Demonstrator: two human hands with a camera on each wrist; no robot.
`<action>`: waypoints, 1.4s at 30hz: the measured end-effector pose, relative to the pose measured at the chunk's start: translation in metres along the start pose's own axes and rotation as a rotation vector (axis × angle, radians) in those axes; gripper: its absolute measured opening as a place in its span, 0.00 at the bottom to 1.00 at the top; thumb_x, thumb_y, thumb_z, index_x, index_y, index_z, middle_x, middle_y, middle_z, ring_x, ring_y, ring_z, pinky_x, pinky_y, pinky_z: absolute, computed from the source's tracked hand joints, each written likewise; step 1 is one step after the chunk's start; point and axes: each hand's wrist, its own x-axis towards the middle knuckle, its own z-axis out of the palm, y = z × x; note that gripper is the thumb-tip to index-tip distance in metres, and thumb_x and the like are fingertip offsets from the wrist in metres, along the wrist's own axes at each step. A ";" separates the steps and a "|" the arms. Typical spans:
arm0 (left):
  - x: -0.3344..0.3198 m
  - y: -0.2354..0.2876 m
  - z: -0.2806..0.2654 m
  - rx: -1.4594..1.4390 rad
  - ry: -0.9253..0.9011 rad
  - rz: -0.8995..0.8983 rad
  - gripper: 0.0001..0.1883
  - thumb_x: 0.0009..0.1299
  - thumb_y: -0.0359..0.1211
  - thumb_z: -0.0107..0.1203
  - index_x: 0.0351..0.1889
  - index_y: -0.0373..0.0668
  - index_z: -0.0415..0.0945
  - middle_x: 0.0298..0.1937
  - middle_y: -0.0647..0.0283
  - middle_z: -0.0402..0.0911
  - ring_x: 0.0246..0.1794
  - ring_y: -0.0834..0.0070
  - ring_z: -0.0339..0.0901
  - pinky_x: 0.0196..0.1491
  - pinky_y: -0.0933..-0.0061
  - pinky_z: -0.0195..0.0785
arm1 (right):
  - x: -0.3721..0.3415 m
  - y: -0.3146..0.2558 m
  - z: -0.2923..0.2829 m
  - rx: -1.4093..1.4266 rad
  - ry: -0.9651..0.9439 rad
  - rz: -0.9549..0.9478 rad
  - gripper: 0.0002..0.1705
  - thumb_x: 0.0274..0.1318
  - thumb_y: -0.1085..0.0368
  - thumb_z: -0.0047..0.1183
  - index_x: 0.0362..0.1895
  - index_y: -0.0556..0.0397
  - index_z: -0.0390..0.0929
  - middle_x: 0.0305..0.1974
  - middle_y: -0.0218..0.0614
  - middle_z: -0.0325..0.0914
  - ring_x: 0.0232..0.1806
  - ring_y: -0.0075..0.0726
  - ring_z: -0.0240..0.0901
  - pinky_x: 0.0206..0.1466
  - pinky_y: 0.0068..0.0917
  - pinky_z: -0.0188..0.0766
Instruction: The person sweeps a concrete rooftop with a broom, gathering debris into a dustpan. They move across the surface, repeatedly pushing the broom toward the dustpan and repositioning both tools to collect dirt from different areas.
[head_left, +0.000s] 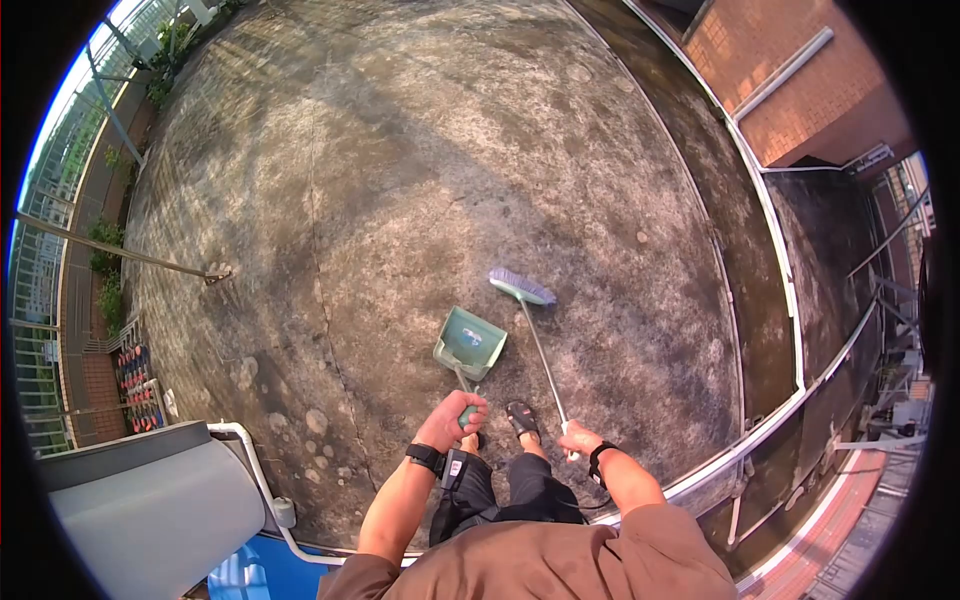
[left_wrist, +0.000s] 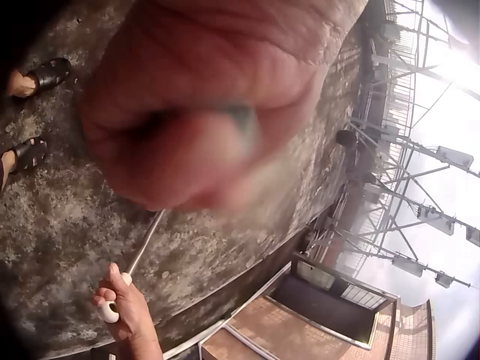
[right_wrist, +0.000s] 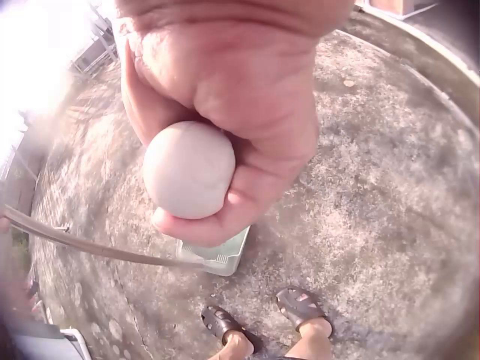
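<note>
In the head view the left hand [head_left: 455, 418] grips the green handle [head_left: 467, 415] of a green dustpan [head_left: 470, 342], whose pan lies over the ground ahead of the feet. The right hand [head_left: 583, 440] holds the white end of a broom pole [head_left: 543, 355]; the broom head [head_left: 522, 286], with purple bristles, is just beyond the dustpan to its right, apart from it. In the right wrist view the right hand [right_wrist: 232, 112] has its fingers curled round the white knob [right_wrist: 189, 169]. The left hand [left_wrist: 202, 105] is blurred and curled in the left wrist view.
Stained concrete ground [head_left: 400, 180] spreads ahead. A leaning pole [head_left: 120, 252] and a railing [head_left: 35, 300] stand at the left, a grey rounded box [head_left: 160, 500] at lower left. A raised white edge [head_left: 770, 220] runs along the right. Sandalled feet [head_left: 522, 418] are near the dustpan.
</note>
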 end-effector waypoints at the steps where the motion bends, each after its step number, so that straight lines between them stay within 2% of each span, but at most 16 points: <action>1: 0.003 0.011 -0.004 0.035 0.027 -0.007 0.08 0.62 0.27 0.41 0.21 0.40 0.58 0.17 0.67 0.61 0.08 0.83 0.56 0.07 0.83 0.46 | -0.015 0.014 0.013 -0.144 -0.044 -0.017 0.16 0.46 0.67 0.49 0.36 0.62 0.59 0.19 0.38 0.69 0.17 0.35 0.70 0.19 0.30 0.68; 3: 0.008 0.030 -0.013 0.020 -0.006 -0.029 0.08 0.63 0.28 0.41 0.21 0.40 0.58 0.17 0.67 0.60 0.08 0.83 0.56 0.06 0.83 0.47 | -0.032 0.045 0.034 -0.162 -0.141 0.102 0.13 0.44 0.68 0.49 0.34 0.58 0.62 0.16 0.34 0.67 0.18 0.34 0.68 0.16 0.31 0.65; 7: -0.001 0.050 -0.011 0.025 -0.075 -0.078 0.08 0.63 0.28 0.41 0.21 0.40 0.58 0.17 0.67 0.60 0.08 0.84 0.56 0.06 0.84 0.47 | -0.092 0.051 0.030 0.235 -0.199 0.076 0.11 0.45 0.69 0.51 0.28 0.54 0.60 0.14 0.30 0.63 0.11 0.25 0.61 0.10 0.25 0.59; 15: -0.012 0.052 0.000 0.099 -0.007 -0.130 0.08 0.63 0.27 0.42 0.22 0.41 0.59 0.17 0.69 0.60 0.09 0.86 0.56 0.06 0.85 0.46 | -0.089 0.034 -0.007 0.570 0.020 0.018 0.10 0.45 0.70 0.52 0.28 0.54 0.62 0.15 0.28 0.62 0.11 0.23 0.61 0.09 0.25 0.60; 22: 0.010 0.058 0.080 0.256 0.047 -0.136 0.07 0.64 0.29 0.45 0.25 0.42 0.60 0.19 0.72 0.60 0.09 0.89 0.53 0.07 0.89 0.46 | -0.040 0.021 -0.154 0.654 0.273 -0.130 0.11 0.45 0.66 0.52 0.28 0.53 0.62 0.18 0.29 0.64 0.14 0.23 0.61 0.13 0.25 0.62; 25: 0.031 0.063 0.116 0.233 0.077 -0.170 0.07 0.64 0.28 0.43 0.24 0.41 0.60 0.19 0.72 0.59 0.10 0.89 0.53 0.08 0.88 0.46 | 0.003 0.027 -0.238 0.641 0.404 -0.226 0.19 0.45 0.63 0.54 0.35 0.52 0.57 0.22 0.31 0.63 0.15 0.23 0.61 0.13 0.24 0.61; 27: 0.047 0.067 0.148 0.265 0.116 -0.175 0.07 0.64 0.28 0.43 0.24 0.40 0.60 0.19 0.72 0.60 0.09 0.88 0.53 0.07 0.87 0.45 | 0.015 0.016 -0.292 0.712 0.388 -0.216 0.21 0.44 0.61 0.56 0.35 0.53 0.56 0.26 0.31 0.62 0.19 0.23 0.62 0.14 0.26 0.64; 31: 0.092 0.076 0.190 0.260 0.179 -0.214 0.10 0.62 0.27 0.45 0.20 0.42 0.59 0.15 0.71 0.59 0.08 0.86 0.54 0.07 0.86 0.45 | 0.066 0.009 -0.350 0.711 0.417 -0.117 0.16 0.42 0.68 0.52 0.33 0.57 0.59 0.20 0.36 0.66 0.16 0.32 0.65 0.13 0.29 0.63; 32: 0.100 0.079 0.213 0.285 0.173 -0.211 0.10 0.62 0.27 0.45 0.19 0.42 0.60 0.15 0.71 0.59 0.08 0.86 0.54 0.07 0.86 0.46 | 0.076 0.008 -0.354 0.693 0.405 -0.024 0.13 0.41 0.71 0.50 0.31 0.59 0.61 0.17 0.39 0.67 0.15 0.35 0.67 0.13 0.31 0.64; 34: 0.122 0.083 0.226 0.297 0.151 -0.217 0.09 0.62 0.27 0.45 0.20 0.42 0.60 0.16 0.71 0.59 0.09 0.86 0.54 0.07 0.85 0.45 | 0.078 0.009 -0.337 0.642 0.337 -0.092 0.02 0.37 0.75 0.41 0.21 0.60 0.66 0.14 0.43 0.68 0.13 0.41 0.69 0.13 0.36 0.66; 37: 0.153 0.087 0.242 0.329 0.178 -0.183 0.11 0.64 0.29 0.44 0.19 0.43 0.60 0.15 0.72 0.59 0.08 0.87 0.53 0.07 0.86 0.44 | 0.067 0.037 -0.271 0.667 0.232 -0.083 0.05 0.37 0.73 0.44 0.22 0.63 0.65 0.15 0.43 0.69 0.15 0.42 0.71 0.16 0.37 0.69; 38: 0.158 0.092 0.246 0.241 0.158 -0.213 0.07 0.61 0.26 0.44 0.21 0.40 0.60 0.16 0.69 0.60 0.09 0.84 0.54 0.07 0.84 0.45 | 0.076 0.058 -0.243 0.443 0.257 -0.032 0.09 0.37 0.72 0.47 0.26 0.66 0.67 0.17 0.43 0.71 0.19 0.42 0.73 0.21 0.37 0.70; 39: 0.161 0.095 0.254 0.235 0.150 -0.221 0.07 0.61 0.26 0.44 0.21 0.40 0.60 0.16 0.69 0.60 0.09 0.84 0.54 0.07 0.84 0.45 | 0.061 0.067 -0.230 0.064 0.148 -0.152 0.11 0.37 0.71 0.49 0.26 0.68 0.70 0.20 0.45 0.74 0.22 0.43 0.74 0.26 0.36 0.70; 40: 0.161 0.097 0.264 0.306 0.197 -0.189 0.07 0.60 0.26 0.44 0.21 0.40 0.61 0.16 0.69 0.61 0.09 0.84 0.55 0.07 0.84 0.45 | 0.035 0.055 -0.217 0.057 0.076 0.053 0.11 0.38 0.68 0.50 0.24 0.68 0.72 0.22 0.46 0.75 0.26 0.43 0.75 0.28 0.37 0.70; 41: 0.160 0.098 0.269 0.377 0.243 -0.154 0.07 0.60 0.26 0.44 0.21 0.39 0.61 0.17 0.68 0.61 0.09 0.84 0.55 0.07 0.84 0.45 | 0.053 0.089 -0.187 -0.007 0.001 0.049 0.12 0.39 0.65 0.51 0.21 0.66 0.72 0.21 0.45 0.75 0.28 0.42 0.75 0.31 0.38 0.69; 42: 0.164 0.102 0.262 0.369 0.233 -0.158 0.07 0.60 0.26 0.45 0.20 0.39 0.62 0.17 0.68 0.62 0.08 0.84 0.55 0.07 0.84 0.45 | 0.004 0.066 -0.199 0.021 -0.117 0.044 0.13 0.38 0.64 0.53 0.23 0.64 0.73 0.23 0.45 0.76 0.28 0.41 0.75 0.33 0.36 0.67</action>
